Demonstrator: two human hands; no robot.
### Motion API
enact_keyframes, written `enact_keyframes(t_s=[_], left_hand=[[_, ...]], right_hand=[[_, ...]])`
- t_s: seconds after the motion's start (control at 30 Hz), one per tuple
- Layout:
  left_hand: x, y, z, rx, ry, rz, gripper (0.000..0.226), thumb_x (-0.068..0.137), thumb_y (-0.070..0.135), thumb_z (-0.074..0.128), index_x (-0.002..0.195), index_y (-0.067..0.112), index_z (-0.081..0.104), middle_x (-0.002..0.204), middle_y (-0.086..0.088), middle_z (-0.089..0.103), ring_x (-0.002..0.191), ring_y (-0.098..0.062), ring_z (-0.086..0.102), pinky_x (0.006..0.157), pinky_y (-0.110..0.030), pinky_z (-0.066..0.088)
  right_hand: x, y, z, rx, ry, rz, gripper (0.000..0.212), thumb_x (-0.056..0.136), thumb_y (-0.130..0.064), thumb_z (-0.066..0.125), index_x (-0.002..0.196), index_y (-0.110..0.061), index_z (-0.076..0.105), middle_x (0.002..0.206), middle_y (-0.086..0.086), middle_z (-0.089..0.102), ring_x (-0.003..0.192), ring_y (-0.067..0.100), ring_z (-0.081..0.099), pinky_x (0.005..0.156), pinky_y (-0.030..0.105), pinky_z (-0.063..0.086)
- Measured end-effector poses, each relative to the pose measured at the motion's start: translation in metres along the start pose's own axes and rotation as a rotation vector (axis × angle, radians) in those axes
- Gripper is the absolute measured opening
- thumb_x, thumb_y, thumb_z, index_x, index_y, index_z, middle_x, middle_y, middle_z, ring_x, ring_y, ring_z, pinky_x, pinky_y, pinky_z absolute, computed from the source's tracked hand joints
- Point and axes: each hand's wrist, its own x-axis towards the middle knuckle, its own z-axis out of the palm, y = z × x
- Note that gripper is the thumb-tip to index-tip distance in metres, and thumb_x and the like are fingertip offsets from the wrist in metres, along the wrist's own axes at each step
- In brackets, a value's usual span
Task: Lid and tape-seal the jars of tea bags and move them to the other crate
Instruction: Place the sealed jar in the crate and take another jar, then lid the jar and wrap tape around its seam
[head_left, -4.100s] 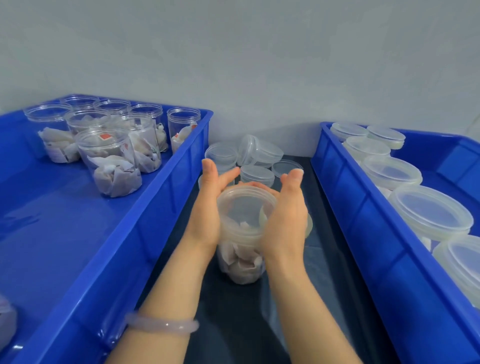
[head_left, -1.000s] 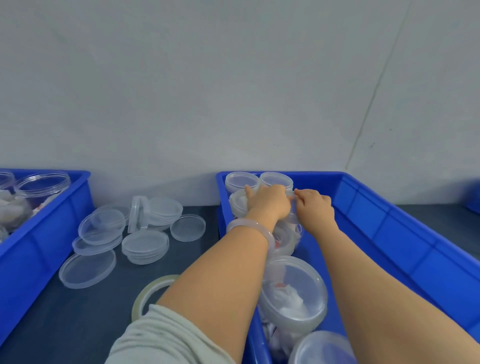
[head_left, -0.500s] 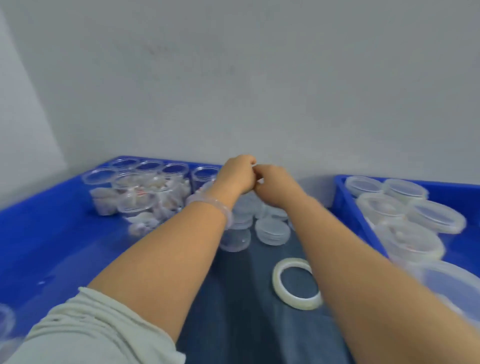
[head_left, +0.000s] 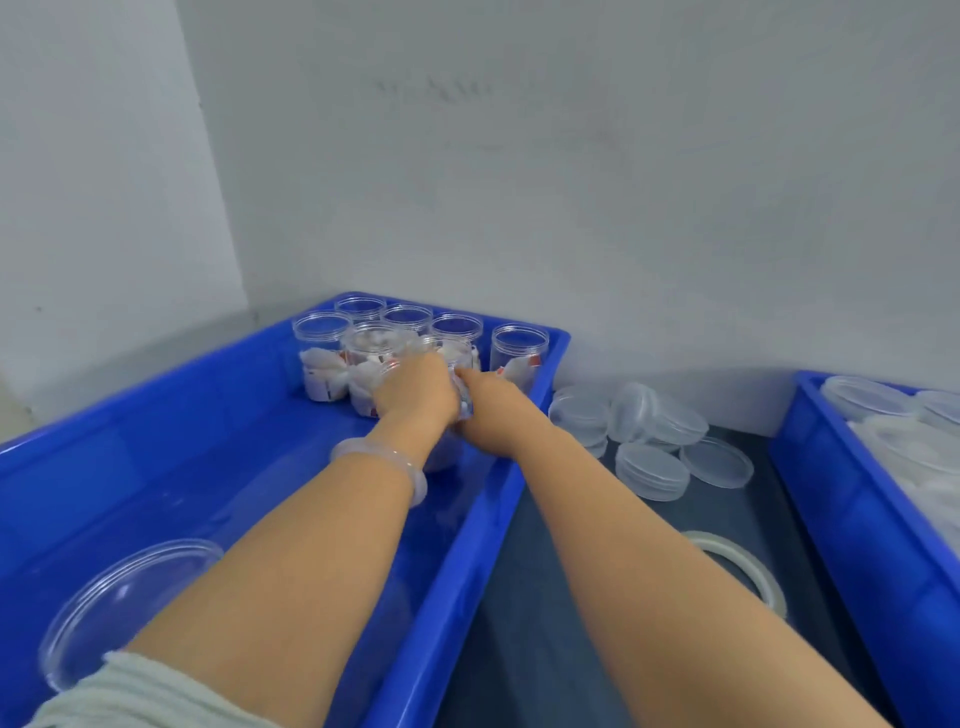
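Jar (head_left: 444, 457) is being held upright, axis vertical, at the near edge of the open jars (head_left: 363, 340) in the crate (head_left: 156, 467), centre-left of frame. It's being flanked by L hand (head_left: 415, 392) and R hand (head_left: 491, 413), both equally near, touching its wall. Grip: fingers are being curled round the jar; fingertips hidden. Lids (head_left: 652, 465) and tape (head_left: 750, 569) are lying on the table (head_left: 545, 649), right of it.

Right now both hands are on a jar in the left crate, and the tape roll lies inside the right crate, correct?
No: the head view shows the tape roll on the table, between the left crate and the right crate. Rest holds.
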Motion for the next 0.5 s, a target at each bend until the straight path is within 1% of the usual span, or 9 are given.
enact_keyframes(t_s=[0.07,0.1,0.17,0.2,0.27,0.3,0.4,0.43,0.5], left_hand=[[-0.005,0.012,-0.022,0.004,0.098,0.162,0.02,0.09,0.019,0.054,0.102,0.009,0.067,0.093,-0.007,0.064,0.088,-0.028,0.059,0.068,-0.033,0.039],[-0.012,0.021,-0.038,-0.003,0.145,0.247,0.018,0.089,0.022,0.054,0.096,0.01,0.065,0.086,-0.005,0.058,0.081,-0.027,0.055,0.067,-0.033,0.037],[-0.028,0.044,-0.073,-0.015,0.205,0.408,0.011,0.087,0.025,0.053,0.086,0.017,0.061,0.078,-0.003,0.051,0.076,-0.027,0.048,0.066,-0.032,0.036],[-0.038,0.057,-0.09,-0.022,0.217,0.485,0.01,0.086,0.026,0.053,0.085,0.019,0.061,0.077,-0.002,0.051,0.076,-0.027,0.048,0.067,-0.031,0.036],[-0.058,0.084,-0.113,-0.065,0.197,0.613,0.015,0.083,0.026,0.054,0.088,0.017,0.065,0.082,-0.003,0.057,0.078,-0.027,0.052,0.068,-0.029,0.038],[-0.068,0.097,-0.117,-0.089,0.157,0.652,0.015,0.083,0.025,0.054,0.085,0.015,0.065,0.082,-0.002,0.061,0.077,-0.026,0.055,0.066,-0.027,0.038],[-0.097,0.125,-0.104,-0.19,0.023,0.65,0.027,0.085,0.028,0.054,0.066,0.009,0.057,0.059,0.004,0.057,0.059,-0.02,0.053,0.055,-0.025,0.036],[-0.103,0.131,-0.094,-0.267,0.045,0.608,0.029,0.087,0.031,0.053,0.069,0.008,0.058,0.06,0.002,0.053,0.062,-0.023,0.05,0.058,-0.026,0.035],[-0.11,0.131,-0.069,-0.512,0.198,0.502,0.026,0.091,0.03,0.048,0.086,0.011,0.064,0.077,-0.006,0.058,0.074,-0.028,0.047,0.065,-0.029,0.035]], right_hand=[[-0.007,0.0,-0.011,0.158,0.115,-0.067,0.051,0.089,-0.016,0.058,0.136,-0.006,0.038,0.133,0.018,0.048,0.123,0.029,0.047,0.103,0.045,0.038],[-0.012,0.002,-0.019,0.294,0.198,-0.097,0.054,0.086,-0.015,0.063,0.134,-0.005,0.039,0.125,0.012,0.055,0.118,0.018,0.052,0.1,0.036,0.041],[-0.025,0.007,-0.043,0.545,0.364,-0.116,0.065,0.081,-0.012,0.071,0.135,-0.006,0.036,0.104,-0.01,0.058,0.094,-0.014,0.056,0.081,0.009,0.044],[-0.031,0.01,-0.055,0.636,0.428,-0.11,0.074,0.08,-0.011,0.072,0.14,-0.006,0.03,0.103,-0.017,0.056,0.088,-0.021,0.054,0.077,0.004,0.044],[-0.048,0.019,-0.076,0.735,0.534,-0.064,0.091,0.076,-0.017,0.078,0.147,-0.01,0.021,0.12,-0.01,0.055,0.099,-0.012,0.056,0.083,0.009,0.046],[-0.06,0.025,-0.083,0.72,0.591,-0.031,0.093,0.07,-0.024,0.082,0.144,-0.013,0.026,0.124,-0.006,0.054,0.1,-0.006,0.056,0.081,0.009,0.047],[-0.105,0.042,-0.081,0.652,0.693,0.053,0.084,0.047,-0.053,0.076,0.118,-0.02,0.046,0.108,-0.009,0.055,0.085,-0.009,0.053,0.064,0.002,0.041],[-0.12,0.048,-0.07,0.645,0.694,0.081,0.08,0.044,-0.056,0.072,0.112,-0.022,0.047,0.101,-0.012,0.054,0.081,-0.009,0.052,0.062,0.001,0.039],[-0.148,0.062,-0.04,0.675,0.679,0.127,0.07,0.051,-0.045,0.081,0.109,-0.027,0.046,0.098,-0.013,0.054,0.08,-0.007,0.052,0.063,0.002,0.039]])
